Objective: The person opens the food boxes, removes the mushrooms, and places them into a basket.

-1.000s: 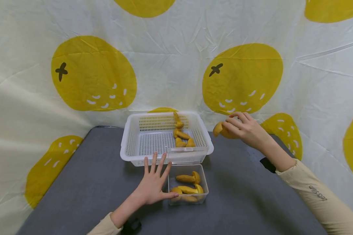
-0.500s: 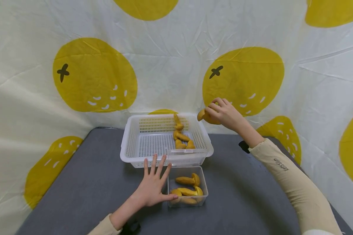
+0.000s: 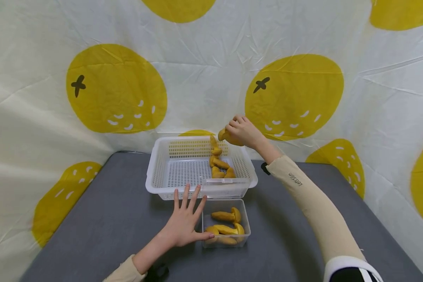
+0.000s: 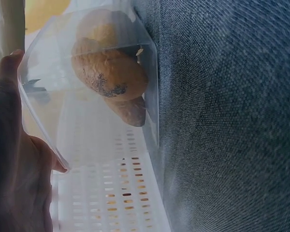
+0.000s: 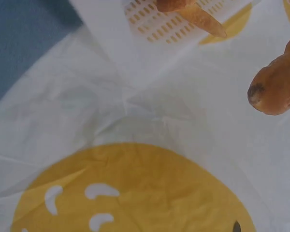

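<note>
My right hand (image 3: 242,131) holds a yellow-brown mushroom-shaped piece (image 3: 223,136) above the far right corner of the white slotted basket (image 3: 162,150); the same piece (image 5: 276,86) shows at the right edge of the right wrist view. Several like pieces (image 3: 218,162) lie along the basket's right side. My left hand (image 3: 187,221) lies flat with fingers spread on the grey table, its thumb against the small clear tub (image 3: 244,219), which holds three more pieces (image 3: 225,222). In the left wrist view the tub (image 4: 152,96) with its pieces (image 4: 108,72) is close beside the hand (image 4: 14,169).
The grey table (image 3: 105,223) is backed and flanked by a white cloth (image 3: 204,78) printed with large yellow fruit shapes. The basket stands at the table's far middle, with the tub directly in front of it.
My right hand has carried the piece leftward and away from me, from beside the basket's right side to above its far right corner. The left hand has stayed put.
</note>
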